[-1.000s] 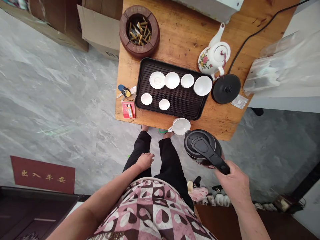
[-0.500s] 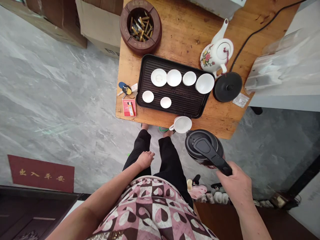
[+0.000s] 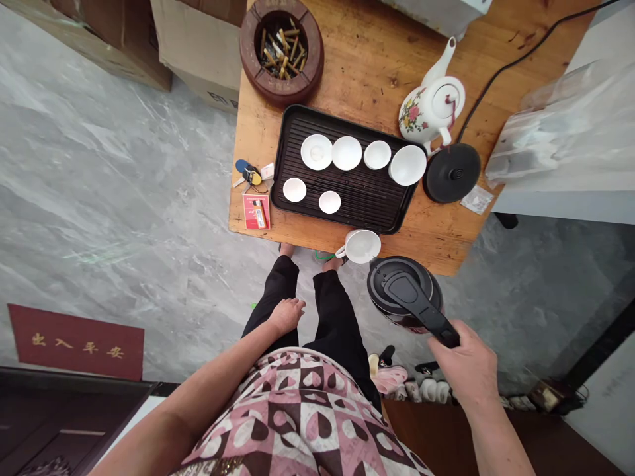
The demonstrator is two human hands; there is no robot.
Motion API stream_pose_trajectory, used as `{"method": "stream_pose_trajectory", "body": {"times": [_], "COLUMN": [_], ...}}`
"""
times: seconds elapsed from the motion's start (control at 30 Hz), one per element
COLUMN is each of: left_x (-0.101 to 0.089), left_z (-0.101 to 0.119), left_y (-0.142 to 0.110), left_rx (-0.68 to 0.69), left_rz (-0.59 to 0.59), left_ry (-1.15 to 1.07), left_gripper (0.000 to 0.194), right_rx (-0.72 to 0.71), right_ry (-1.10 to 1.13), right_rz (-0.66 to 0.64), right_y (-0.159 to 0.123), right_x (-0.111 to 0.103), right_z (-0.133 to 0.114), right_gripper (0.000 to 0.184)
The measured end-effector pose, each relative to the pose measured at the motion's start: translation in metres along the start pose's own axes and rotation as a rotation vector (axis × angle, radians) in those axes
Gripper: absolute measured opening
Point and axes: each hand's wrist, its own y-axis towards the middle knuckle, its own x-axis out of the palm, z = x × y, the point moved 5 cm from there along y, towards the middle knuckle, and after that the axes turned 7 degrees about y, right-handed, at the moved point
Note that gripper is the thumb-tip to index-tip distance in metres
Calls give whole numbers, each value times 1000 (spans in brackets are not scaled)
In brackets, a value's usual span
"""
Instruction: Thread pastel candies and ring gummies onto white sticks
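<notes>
Head view, looking straight down: a wooden tabletop (image 3: 367, 59) fills the upper middle. On it lies a black ribbed rectangular tea tray (image 3: 372, 198), carrying four white cups in a row along its far side, among them a small white porcelain cup (image 3: 346, 153), and two smaller white cups (image 3: 294, 190) nearer the person. At twelve o'clock from the tray sits a round brown wooden ashtray (image 3: 282, 49) packed with cigarette butts. At two o'clock stands a white flower-painted ceramic teapot (image 3: 430, 106) with its lid on, and just beside that a round black kettle base (image 3: 451, 172) with a black cord running away to the upper right. At nine o'clock from the tray lie a bunch of keys (image 3: 251, 176) and a red cigarette packet (image 3: 256, 211). A white handled pitcher cup (image 3: 361, 246), which looks empty, stands on the tabletop's near edge, between the tray and the kettle.

The right hand (image 3: 466, 370) is wrapped tightly around the handle of a black electric kettle (image 3: 404, 291), lid closed, held in the air off the tabletop's near edge, at five o'clock from the pitcher cup and just beside it. The left hand (image 3: 286, 314) hangs loosely open, holding nothing, against the black trousers (image 3: 337, 324) above the grey marble floor (image 3: 109, 198).
</notes>
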Motion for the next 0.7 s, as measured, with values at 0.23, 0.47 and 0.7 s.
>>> {"method": "stream_pose_trajectory", "body": {"times": [0.23, 0.47, 0.7], "left_x": [-2, 0, -2], "left_z": [0, -1, -5], "left_y": [1, 2, 6], "left_rx": [-2, -16, -70], "left_rz": [-9, -19, -11], "left_ry": [1, -14, -87], "left_gripper": [31, 31, 30], "right_rx": [8, 19, -18], "right_ry": [-9, -12, 15], "right_rz": [1, -6, 36], "right_y": [2, 5, 4], "right_x": [1, 1, 1], "right_z": [1, -1, -6], "right_gripper": [24, 24, 22]}}
